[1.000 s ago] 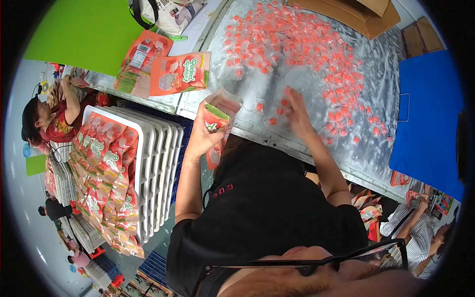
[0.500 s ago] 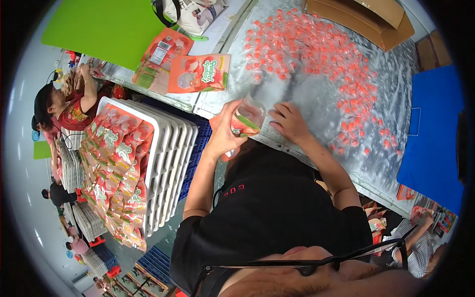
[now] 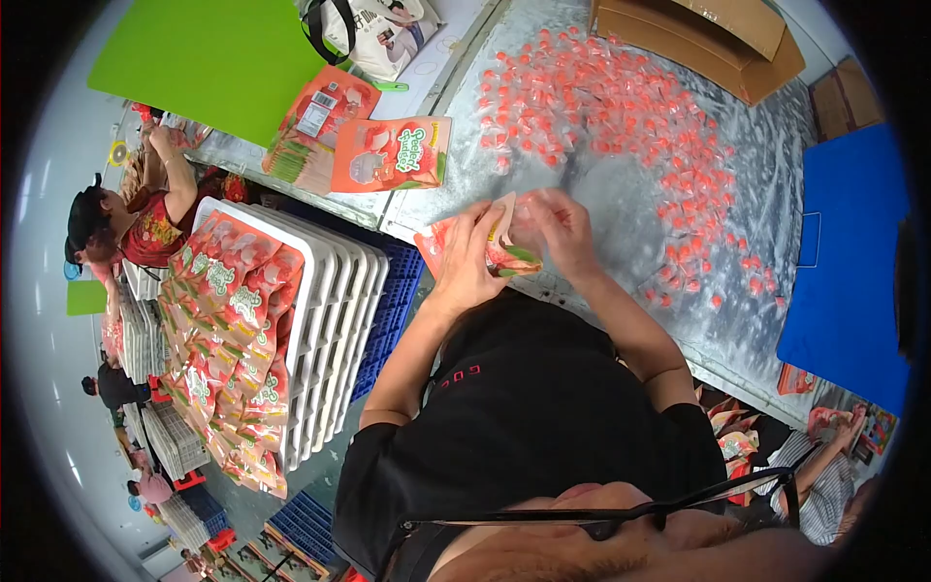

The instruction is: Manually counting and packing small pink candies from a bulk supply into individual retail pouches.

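My left hand is wrapped round a red-orange printed pouch, holding it tilted in front of my body at the table edge. The mouth of the pouch faces right. Close against that mouth is my right hand, its fingers curled and pinched together. Something clear and pinkish shows by its fingertips, too blurred to name. Beyond my hands, many small red balls in clear wrappers lie spread in an arc over the metal tabletop. Two flat pouches of the same print lie left of them.
Left of me stands a stack of white trays, the top one heaped with filled-looking pouches. An open cardboard box sits at the far right, and a blue panel borders the table's right side. Co-workers are at the left and lower right.
My right hand has moved left from above the table to the pouch's mouth, and its fingers have closed. The left hand has turned the pouch, so its opening no longer faces up at me.
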The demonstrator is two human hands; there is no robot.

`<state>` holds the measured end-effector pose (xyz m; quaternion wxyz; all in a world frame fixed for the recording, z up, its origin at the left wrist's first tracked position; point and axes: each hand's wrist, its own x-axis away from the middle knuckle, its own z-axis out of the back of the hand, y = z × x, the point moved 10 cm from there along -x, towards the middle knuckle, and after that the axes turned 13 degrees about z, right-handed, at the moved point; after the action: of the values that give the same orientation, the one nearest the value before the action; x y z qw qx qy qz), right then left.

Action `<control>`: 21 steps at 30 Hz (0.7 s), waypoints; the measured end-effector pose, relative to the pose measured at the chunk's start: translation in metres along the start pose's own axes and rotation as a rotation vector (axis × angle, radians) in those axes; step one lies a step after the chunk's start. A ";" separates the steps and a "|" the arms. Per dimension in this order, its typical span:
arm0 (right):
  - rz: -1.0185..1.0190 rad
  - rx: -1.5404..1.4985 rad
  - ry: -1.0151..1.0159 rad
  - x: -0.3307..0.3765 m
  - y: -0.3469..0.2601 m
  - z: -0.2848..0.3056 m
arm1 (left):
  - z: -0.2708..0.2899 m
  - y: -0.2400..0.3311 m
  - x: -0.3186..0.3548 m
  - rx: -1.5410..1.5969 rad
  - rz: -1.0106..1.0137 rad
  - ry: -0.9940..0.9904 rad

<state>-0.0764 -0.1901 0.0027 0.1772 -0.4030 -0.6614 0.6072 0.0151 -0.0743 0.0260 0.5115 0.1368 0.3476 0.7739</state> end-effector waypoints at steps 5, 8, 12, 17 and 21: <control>0.250 0.201 -0.005 -0.005 -0.018 -0.016 | 0.006 0.001 0.000 0.026 0.010 0.103; 0.375 0.242 0.026 -0.007 -0.028 -0.016 | 0.009 0.003 0.002 -0.001 0.012 0.157; 0.363 0.298 -0.025 -0.010 -0.027 -0.018 | 0.012 -0.005 0.001 0.117 0.087 0.205; 0.296 0.228 -0.078 -0.021 -0.042 -0.034 | -0.003 0.000 0.001 0.071 0.004 0.182; 0.484 0.383 -0.298 -0.026 -0.066 -0.060 | -0.005 -0.012 0.000 0.175 0.042 0.155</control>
<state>-0.0380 -0.1662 0.0838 0.0018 -0.4143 -0.4391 0.7972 0.0207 -0.0737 0.0137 0.4529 0.1278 0.4492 0.7594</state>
